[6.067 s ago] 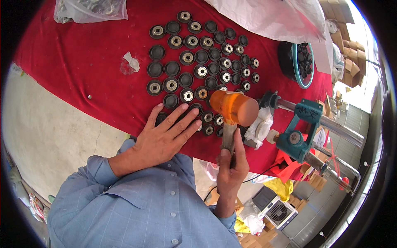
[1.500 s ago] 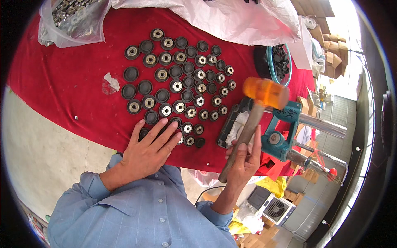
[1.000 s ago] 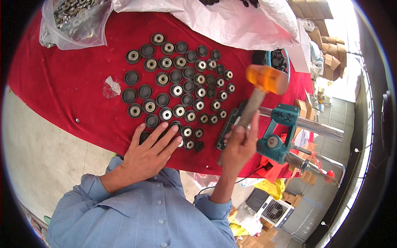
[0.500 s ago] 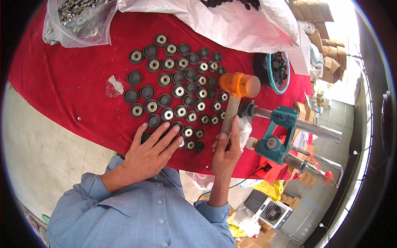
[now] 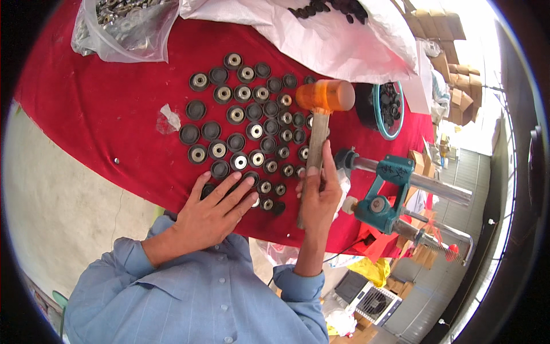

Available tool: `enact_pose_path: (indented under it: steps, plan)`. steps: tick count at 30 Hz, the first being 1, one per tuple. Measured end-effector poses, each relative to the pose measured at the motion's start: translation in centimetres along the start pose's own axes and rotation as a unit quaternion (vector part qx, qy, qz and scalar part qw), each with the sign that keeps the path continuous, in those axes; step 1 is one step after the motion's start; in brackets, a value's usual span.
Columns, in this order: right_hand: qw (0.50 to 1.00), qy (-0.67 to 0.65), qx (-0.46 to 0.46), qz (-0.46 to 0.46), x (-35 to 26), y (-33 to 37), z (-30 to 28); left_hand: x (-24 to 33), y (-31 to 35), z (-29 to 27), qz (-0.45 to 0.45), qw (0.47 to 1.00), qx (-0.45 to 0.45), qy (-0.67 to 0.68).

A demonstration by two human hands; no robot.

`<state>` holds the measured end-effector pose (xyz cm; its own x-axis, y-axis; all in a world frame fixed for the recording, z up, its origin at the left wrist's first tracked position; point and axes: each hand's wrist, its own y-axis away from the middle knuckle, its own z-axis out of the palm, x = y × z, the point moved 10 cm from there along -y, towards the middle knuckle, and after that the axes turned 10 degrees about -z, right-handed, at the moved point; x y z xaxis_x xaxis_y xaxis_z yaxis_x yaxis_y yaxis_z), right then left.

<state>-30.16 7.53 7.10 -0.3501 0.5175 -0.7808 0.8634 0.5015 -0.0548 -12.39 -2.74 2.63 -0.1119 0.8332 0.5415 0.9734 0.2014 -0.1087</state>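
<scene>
My right hand (image 5: 321,198) is wrapped round the wooden handle of a mallet (image 5: 326,96) with an orange head. The mallet's head is above the right side of a group of black round caps (image 5: 196,109). Several of these caps hold a metal bearing (image 5: 256,131) in the middle. My left hand (image 5: 212,209) lies with fingers spread over the near caps, partly hiding some of them. All the caps rest on a red cloth (image 5: 132,126).
A teal metal press (image 5: 375,198) stands at the right table edge. Behind it is a blue-rimmed bucket (image 5: 375,114) of black parts. A clear bag (image 5: 129,40) of metal pieces lies far left, and a white sack (image 5: 338,49) with black caps lies at the back.
The mallet in my right hand has shifted slightly away from me and a little left. My left hand stays spread on the caps. The view has moved slightly.
</scene>
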Motion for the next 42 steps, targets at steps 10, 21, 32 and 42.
enact_pose_path:
  steps: [10,21,32,42]
  plan:
    - [0.994,0.053,-0.003,-0.095,-1.9,1.9,1.6,0.1,0.0,0.1,0.005,1.000,0.005,-0.007]
    - [0.997,0.062,-0.006,-0.051,-0.6,5.1,0.9,0.2,0.1,0.0,0.002,1.000,0.007,-0.016]
    - [0.997,0.071,-0.011,-0.030,0.4,8.9,-0.7,0.4,0.4,0.0,0.009,0.999,0.012,-0.035]
    - [0.996,-0.027,0.086,0.011,-1.4,11.5,-4.3,0.4,0.4,-0.3,0.008,1.000,0.015,-0.004]
